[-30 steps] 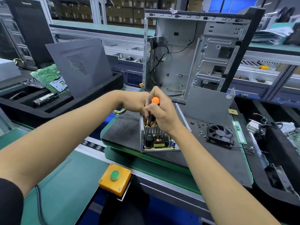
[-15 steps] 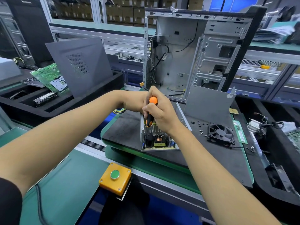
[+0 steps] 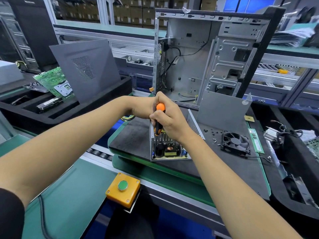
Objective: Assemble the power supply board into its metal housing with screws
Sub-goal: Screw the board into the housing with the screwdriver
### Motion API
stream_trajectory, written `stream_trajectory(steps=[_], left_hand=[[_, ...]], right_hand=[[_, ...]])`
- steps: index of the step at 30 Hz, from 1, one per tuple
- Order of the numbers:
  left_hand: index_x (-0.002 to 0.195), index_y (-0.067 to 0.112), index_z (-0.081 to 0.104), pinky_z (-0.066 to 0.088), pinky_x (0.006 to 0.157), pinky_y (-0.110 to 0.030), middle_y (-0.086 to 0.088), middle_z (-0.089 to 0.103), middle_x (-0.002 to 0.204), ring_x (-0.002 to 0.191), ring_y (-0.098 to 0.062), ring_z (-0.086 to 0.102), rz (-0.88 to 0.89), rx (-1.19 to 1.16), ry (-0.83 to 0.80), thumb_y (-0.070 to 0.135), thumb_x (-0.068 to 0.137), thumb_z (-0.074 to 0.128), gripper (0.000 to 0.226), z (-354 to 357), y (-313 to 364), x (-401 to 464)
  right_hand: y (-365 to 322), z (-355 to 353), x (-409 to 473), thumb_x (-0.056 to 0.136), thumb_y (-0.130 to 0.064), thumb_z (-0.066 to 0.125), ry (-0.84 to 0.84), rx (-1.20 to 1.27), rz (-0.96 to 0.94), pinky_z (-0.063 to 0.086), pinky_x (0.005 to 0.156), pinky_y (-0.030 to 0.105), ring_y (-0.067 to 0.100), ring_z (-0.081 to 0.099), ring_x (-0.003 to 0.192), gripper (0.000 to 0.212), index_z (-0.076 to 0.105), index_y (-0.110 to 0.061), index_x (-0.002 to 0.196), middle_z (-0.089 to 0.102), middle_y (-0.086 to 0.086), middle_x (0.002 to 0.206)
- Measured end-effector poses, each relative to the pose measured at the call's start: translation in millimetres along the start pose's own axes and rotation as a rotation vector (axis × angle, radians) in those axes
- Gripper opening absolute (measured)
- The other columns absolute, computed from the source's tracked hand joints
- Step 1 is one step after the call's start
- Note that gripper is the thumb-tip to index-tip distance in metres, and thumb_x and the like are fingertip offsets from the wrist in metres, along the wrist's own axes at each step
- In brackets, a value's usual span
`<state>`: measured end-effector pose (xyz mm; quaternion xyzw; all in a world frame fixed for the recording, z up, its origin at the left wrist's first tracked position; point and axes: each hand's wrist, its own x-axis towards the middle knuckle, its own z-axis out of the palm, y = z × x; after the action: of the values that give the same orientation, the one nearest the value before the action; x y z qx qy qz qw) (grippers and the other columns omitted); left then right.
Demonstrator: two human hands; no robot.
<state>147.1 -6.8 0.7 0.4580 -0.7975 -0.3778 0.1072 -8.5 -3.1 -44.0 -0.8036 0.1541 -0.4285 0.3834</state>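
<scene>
The power supply board [image 3: 170, 150], with a black capacitor and a copper coil, lies inside its open metal housing [image 3: 194, 124] on a dark mat. My right hand [image 3: 170, 118] grips an orange-and-black screwdriver [image 3: 158, 120] upright, its shaft reaching down to the board's near left corner. My left hand [image 3: 140, 108] sits just behind and left of the right hand at the housing's far left side; its fingers are hidden. Several loose screws [image 3: 213, 134] lie on the mat to the right.
A flat grey cover plate [image 3: 222, 111] leans behind the housing, with an open PC case [image 3: 191, 54] beyond. A black fan [image 3: 235, 141] and a RAM stick [image 3: 256, 140] lie right. Left is a foam tray [image 3: 103, 99] with a motherboard [image 3: 55, 81]. A yellow button box [image 3: 123, 189] sits near.
The screwdriver and my right hand have shifted slightly down and left over the housing; the handle has turned a little in the grip. My left hand stays in place.
</scene>
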Motion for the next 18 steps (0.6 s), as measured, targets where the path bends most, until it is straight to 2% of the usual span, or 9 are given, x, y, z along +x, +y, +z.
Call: stream_trajectory(steps=[5,11,13,16,18], left_hand=[[0.063,0.041,0.069,0.049,0.062,-0.009,0.021,0.066,0.066,0.066,0.009,0.060,-0.005,-0.011,0.009,0.007,0.064,0.066,0.035,-0.7,0.0,-0.3],[0.063,0.044,0.069,0.050,0.062,-0.009,0.022,0.066,0.065,0.066,0.009,0.061,-0.004,-0.002,0.017,0.009,0.063,0.068,0.034,-0.7,1.3,-2.7],[0.061,0.044,0.070,0.048,0.060,-0.009,0.023,0.065,0.063,0.063,0.009,0.059,-0.016,0.003,0.018,0.009,0.060,0.067,0.035,-0.4,0.9,-3.5],[0.058,0.041,0.069,0.047,0.058,-0.008,0.022,0.063,0.060,0.060,0.009,0.057,-0.023,0.004,0.004,0.008,0.058,0.063,0.034,-0.3,0.5,-3.2],[0.057,0.039,0.069,0.046,0.057,-0.008,0.022,0.063,0.059,0.058,0.010,0.056,-0.027,0.019,-0.016,0.006,0.062,0.063,0.035,-2.5,2.3,-3.6]], right_hand=[[-1.1,0.5,-1.4,0.083,-0.006,0.054,0.015,-0.021,-0.017,0.048,0.057,0.033,0.012,0.055,0.057,0.016,0.046,-0.020,0.084,0.059,-0.004,0.059],[-3.9,3.9,-1.4,0.081,-0.012,0.056,0.039,-0.063,-0.032,0.049,0.057,0.045,0.015,0.054,0.057,0.022,0.045,-0.030,0.080,0.058,-0.004,0.057],[-5.2,5.3,-1.1,0.080,-0.018,0.056,0.039,-0.084,-0.036,0.049,0.058,0.045,0.015,0.053,0.058,0.020,0.044,-0.034,0.079,0.058,-0.005,0.057],[-7.2,4.7,-1.9,0.078,-0.024,0.055,0.036,-0.095,-0.035,0.049,0.059,0.045,0.015,0.053,0.058,0.015,0.044,-0.034,0.079,0.058,-0.006,0.057],[-8.3,3.5,-3.0,0.078,-0.023,0.055,0.025,-0.103,-0.033,0.051,0.058,0.049,0.022,0.056,0.059,0.013,0.045,-0.032,0.080,0.059,-0.003,0.059]])
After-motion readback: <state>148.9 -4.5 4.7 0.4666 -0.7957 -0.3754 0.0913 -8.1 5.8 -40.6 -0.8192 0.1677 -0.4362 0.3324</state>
